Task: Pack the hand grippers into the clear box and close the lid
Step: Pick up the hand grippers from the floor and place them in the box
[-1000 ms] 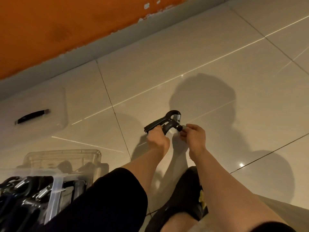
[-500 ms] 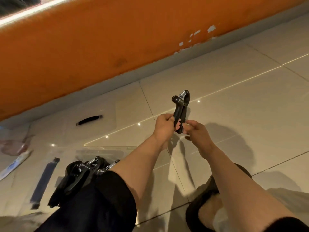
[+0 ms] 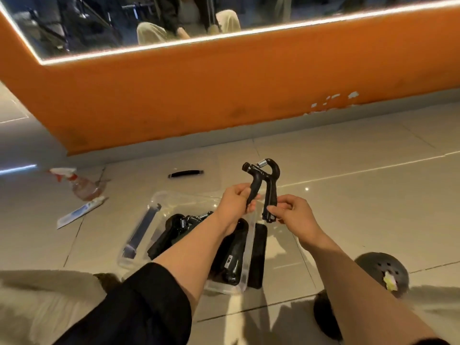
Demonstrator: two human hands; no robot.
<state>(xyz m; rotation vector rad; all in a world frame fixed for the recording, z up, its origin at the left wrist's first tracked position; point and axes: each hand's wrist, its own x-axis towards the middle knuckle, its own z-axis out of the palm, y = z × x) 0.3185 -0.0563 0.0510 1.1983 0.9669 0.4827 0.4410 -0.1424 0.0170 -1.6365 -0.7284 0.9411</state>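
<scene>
I hold a black hand gripper point(image 3: 263, 179) upright above the floor, its silver spring at the top. My left hand point(image 3: 236, 202) grips its left handle. My right hand point(image 3: 295, 215) pinches the lower end of its right handle. Below my left forearm lies the clear box point(image 3: 159, 202), open, with several black hand grippers point(image 3: 179, 229) inside it. The clear lid point(image 3: 206, 180) with a black handle lies flat on the floor behind the box.
A spray bottle point(image 3: 77, 181) and a white tube point(image 3: 79, 212) lie on the tiles at the left. An orange wall point(image 3: 224, 95) with a mirror runs along the back. A dark perforated shoe point(image 3: 383, 272) is at the lower right.
The view has swung up and left, bringing the box and the mirror into sight. The hand gripper turned from lying sideways to standing upright, and its handles are now spread apart between my hands.
</scene>
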